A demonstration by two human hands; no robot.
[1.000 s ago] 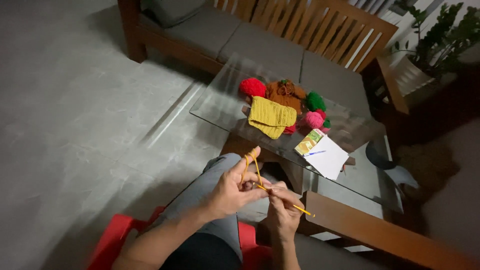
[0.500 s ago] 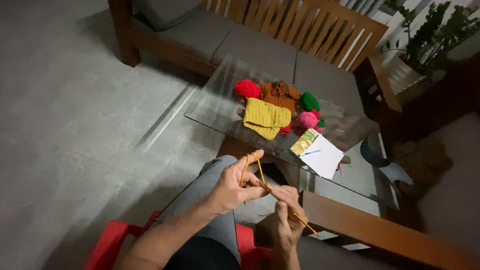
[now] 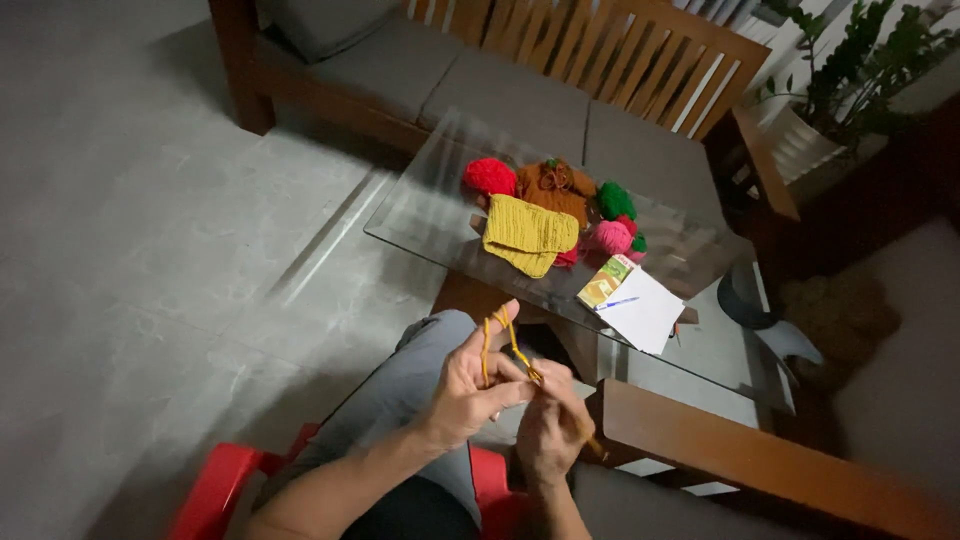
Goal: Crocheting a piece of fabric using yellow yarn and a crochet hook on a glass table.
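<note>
Yarn (orange), glass table ahead, yarn balls

Yarn: orange-yellow strand, looped over raised left forefinger, taut, running down to hook. Crochet hook: thin, yellowish, angled low-right, mostly hidden w/in right fist, above lap.

Open floor lies left of the glass tabletop. Ahead, balls of coloured yarn (tightly bunched) block its middle; a wooden armrest bars the right.
</note>
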